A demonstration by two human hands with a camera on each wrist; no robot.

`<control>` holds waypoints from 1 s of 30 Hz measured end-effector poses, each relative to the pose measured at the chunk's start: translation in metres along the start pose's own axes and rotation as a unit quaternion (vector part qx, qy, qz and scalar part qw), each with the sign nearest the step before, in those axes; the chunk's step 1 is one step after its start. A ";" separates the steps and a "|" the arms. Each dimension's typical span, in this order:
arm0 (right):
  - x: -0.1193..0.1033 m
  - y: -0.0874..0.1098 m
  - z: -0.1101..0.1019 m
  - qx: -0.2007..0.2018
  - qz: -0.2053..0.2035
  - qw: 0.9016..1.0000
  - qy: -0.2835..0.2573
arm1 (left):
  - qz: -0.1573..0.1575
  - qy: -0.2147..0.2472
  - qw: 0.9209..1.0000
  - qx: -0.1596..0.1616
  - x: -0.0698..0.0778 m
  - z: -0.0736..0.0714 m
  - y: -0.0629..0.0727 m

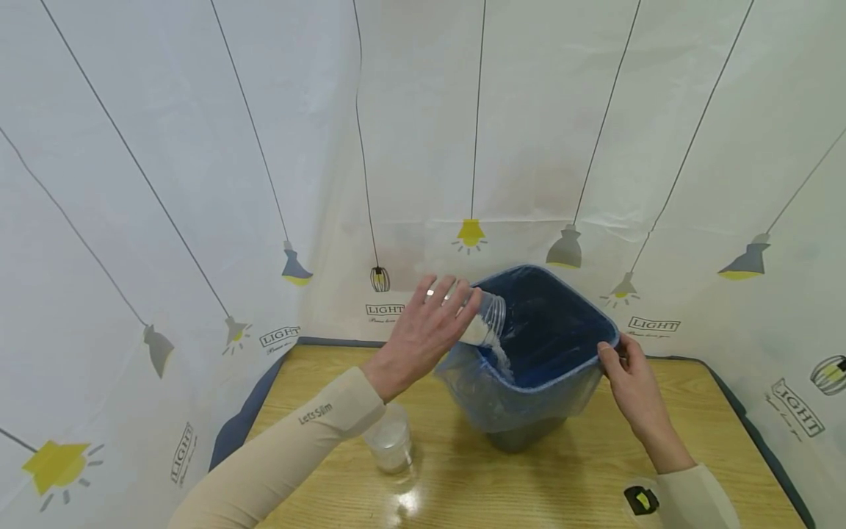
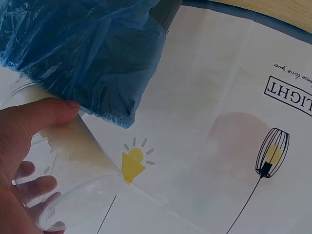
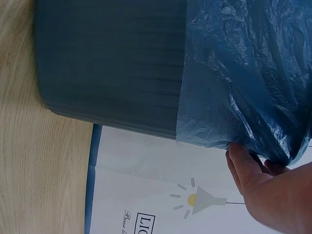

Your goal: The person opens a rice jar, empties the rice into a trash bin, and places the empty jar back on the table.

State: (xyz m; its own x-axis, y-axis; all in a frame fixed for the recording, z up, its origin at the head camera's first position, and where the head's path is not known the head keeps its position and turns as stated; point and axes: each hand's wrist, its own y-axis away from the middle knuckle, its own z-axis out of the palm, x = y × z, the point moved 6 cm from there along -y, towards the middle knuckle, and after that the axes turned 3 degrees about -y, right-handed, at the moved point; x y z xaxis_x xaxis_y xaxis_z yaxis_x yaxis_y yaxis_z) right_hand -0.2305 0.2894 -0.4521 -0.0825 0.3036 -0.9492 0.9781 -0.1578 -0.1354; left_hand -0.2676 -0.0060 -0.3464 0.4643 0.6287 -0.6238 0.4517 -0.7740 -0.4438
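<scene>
My left hand (image 1: pixel 432 323) grips a clear plastic jar (image 1: pixel 494 307), tipped over the left rim of a trash bin (image 1: pixel 522 433). White, loose contents (image 1: pixel 504 364) spill from its mouth into the bin. In the left wrist view, the thumb lies along the jar's side and more white stuff (image 2: pixel 80 141) shows inside. A thin blue bin liner (image 1: pixel 476 389) is folded over the rim and hangs down outside. My right hand (image 1: pixel 631 382) holds the bin's right corner, thumb over the rim, with its fingers (image 3: pixel 241 163) against the liner in the right wrist view.
A second clear container (image 1: pixel 390 441) stands on the wooden table (image 1: pixel 317 411), left of the bin and close under my left wrist. Behind the table hangs a pale sheet (image 1: pixel 423 147) printed with lamps. A small black and yellow thing (image 1: pixel 641 501) shows by my right sleeve.
</scene>
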 end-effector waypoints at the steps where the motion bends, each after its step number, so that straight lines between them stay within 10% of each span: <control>1: 0.000 0.000 0.000 0.000 0.001 1.000 0.000 | 0.000 0.000 1.000 0.002 0.000 0.000 0.000; 30: -0.002 0.001 0.000 -0.002 0.001 1.000 -0.003 | 0.000 0.005 1.000 0.009 0.000 -0.001 0.001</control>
State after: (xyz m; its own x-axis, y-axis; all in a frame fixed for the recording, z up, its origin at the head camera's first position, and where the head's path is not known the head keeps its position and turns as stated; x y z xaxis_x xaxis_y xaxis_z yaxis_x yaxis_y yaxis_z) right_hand -0.2291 0.2886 -0.4501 -0.0819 0.2976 -0.9512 0.9789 -0.1552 -0.1329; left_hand -0.2661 -0.0067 -0.3458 0.4723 0.6299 -0.6166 0.4383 -0.7748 -0.4557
